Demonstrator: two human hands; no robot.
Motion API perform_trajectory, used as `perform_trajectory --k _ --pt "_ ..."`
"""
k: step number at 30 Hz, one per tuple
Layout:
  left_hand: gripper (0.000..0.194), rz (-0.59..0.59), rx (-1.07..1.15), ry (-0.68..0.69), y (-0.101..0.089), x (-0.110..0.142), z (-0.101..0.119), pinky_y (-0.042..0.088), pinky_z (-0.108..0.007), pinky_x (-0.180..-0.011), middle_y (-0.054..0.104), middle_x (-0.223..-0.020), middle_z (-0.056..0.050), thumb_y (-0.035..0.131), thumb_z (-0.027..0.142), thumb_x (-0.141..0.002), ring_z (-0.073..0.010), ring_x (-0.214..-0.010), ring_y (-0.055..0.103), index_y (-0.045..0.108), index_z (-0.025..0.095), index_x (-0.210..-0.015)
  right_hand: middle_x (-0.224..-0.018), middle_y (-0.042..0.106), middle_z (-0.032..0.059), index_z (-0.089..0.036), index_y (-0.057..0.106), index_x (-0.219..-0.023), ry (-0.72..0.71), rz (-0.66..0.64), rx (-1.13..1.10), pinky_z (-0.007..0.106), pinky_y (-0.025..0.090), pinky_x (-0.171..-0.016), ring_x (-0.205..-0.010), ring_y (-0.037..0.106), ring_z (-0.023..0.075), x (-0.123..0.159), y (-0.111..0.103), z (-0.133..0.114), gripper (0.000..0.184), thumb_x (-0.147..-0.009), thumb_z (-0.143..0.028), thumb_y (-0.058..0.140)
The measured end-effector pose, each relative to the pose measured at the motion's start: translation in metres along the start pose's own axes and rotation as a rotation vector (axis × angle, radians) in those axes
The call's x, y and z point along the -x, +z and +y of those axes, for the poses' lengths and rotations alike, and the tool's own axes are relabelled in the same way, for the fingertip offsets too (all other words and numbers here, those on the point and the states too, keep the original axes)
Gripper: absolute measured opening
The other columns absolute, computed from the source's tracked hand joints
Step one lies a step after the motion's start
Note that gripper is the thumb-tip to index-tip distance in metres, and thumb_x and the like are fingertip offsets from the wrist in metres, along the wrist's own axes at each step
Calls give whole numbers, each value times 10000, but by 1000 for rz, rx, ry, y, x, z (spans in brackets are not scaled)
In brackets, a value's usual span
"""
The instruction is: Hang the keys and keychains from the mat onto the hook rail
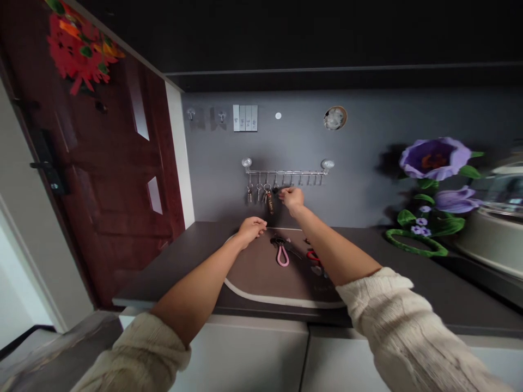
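My right hand [292, 200] is raised to the hook rail [288, 173] on the grey wall, its fingers pinched on a small dark keychain [275, 191] at one of the hooks. Just left of it hang several sets of keys [250, 193], one with a brown, lettered tag [270, 202]. Lower down, my left hand [252, 230] is closed, fingertips together, over the back left of the brown mat [253, 277]; whatever it holds is too small to make out. On the mat lie keys with a pink strap loop [283, 256] and a red item [312, 255], partly behind my right forearm.
Purple artificial flowers [435, 158] and a pale rounded appliance [494, 234] stand on the counter at right. Left is a dark red door [122, 218]. A dark shelf [327, 43] overhangs the wall, which carries clear hooks [222, 116] and labelled strips [245, 118].
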State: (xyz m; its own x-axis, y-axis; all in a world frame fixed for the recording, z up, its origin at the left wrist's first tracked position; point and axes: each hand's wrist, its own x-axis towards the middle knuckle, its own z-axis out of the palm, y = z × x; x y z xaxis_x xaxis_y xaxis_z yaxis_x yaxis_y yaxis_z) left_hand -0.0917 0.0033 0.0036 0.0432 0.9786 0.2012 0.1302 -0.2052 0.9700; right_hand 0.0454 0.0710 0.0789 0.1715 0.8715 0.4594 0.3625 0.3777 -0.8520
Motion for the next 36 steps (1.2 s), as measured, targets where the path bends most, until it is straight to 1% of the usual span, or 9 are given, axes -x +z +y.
perform_trajectory --k 3,7,12,15,19,22,25,30,36 --pt "74 -38 -17 17 0 3 0 347 -170 -462 555 -624 -7 551 190 -672 -45 -481 457 541 128 -710 -726 609 52 -124 552 -719 110 -24 -120 170 403 -499 -522 527 59 20 -9 -7 135 -716 -134 417" --pt "55 -57 -82 45 0 7 0 348 -168 -474 527 -586 9 543 153 -666 -40 -475 446 558 124 -710 -617 573 18 -120 546 -674 163 -234 -99 165 378 -482 -470 468 45 50 -22 -4 77 -660 -97 474" --pt "81 -67 -109 70 1 7 -4 353 -182 -482 502 -557 22 555 168 -662 -51 -478 444 567 125 -729 -511 529 -18 -121 582 -623 24 -401 103 175 331 -475 -447 409 51 72 -26 25 58 -619 -145 528" --pt "101 -61 -127 78 1 6 -6 358 -196 -499 511 -557 21 574 176 -649 -59 -487 452 574 125 -737 -507 542 -16 -129 615 -637 -46 -455 258 187 323 -487 -461 417 64 73 -24 41 84 -615 -174 547" --pt "110 -57 -166 86 3 7 -7 363 -212 -535 516 -544 19 597 174 -633 -65 -493 452 583 118 -727 -555 585 -7 -144 646 -639 -118 -539 440 186 320 -512 -509 449 76 70 -23 51 92 -613 -185 568" --pt "119 -57 -182 86 4 8 -6 363 -216 -553 520 -551 18 603 169 -628 -66 -501 450 587 116 -732 -548 582 -8 -148 655 -627 -159 -564 524 184 307 -512 -513 445 75 70 -25 52 100 -623 -195 567" --pt "119 -52 -206 84 4 9 -6 363 -217 -565 526 -563 17 597 154 -630 -66 -511 452 587 116 -742 -526 563 -6 -137 657 -641 -149 -566 540 190 299 -503 -494 426 73 70 -25 54 142 -649 -228 548" --pt "95 -56 -218 78 4 8 -9 363 -218 -577 523 -558 18 587 130 -634 -65 -516 443 589 114 -728 -552 564 1 -126 644 -641 -131 -569 511 194 308 -510 -501 427 73 68 -22 59 131 -643 -214 546" --pt "89 -59 -204 80 5 7 -11 347 -209 -555 523 -551 20 599 143 -624 -63 -510 426 591 117 -709 -496 506 -22 -132 584 -578 -115 -587 400 191 294 -490 -459 376 56 70 -20 58 104 -639 -197 532"
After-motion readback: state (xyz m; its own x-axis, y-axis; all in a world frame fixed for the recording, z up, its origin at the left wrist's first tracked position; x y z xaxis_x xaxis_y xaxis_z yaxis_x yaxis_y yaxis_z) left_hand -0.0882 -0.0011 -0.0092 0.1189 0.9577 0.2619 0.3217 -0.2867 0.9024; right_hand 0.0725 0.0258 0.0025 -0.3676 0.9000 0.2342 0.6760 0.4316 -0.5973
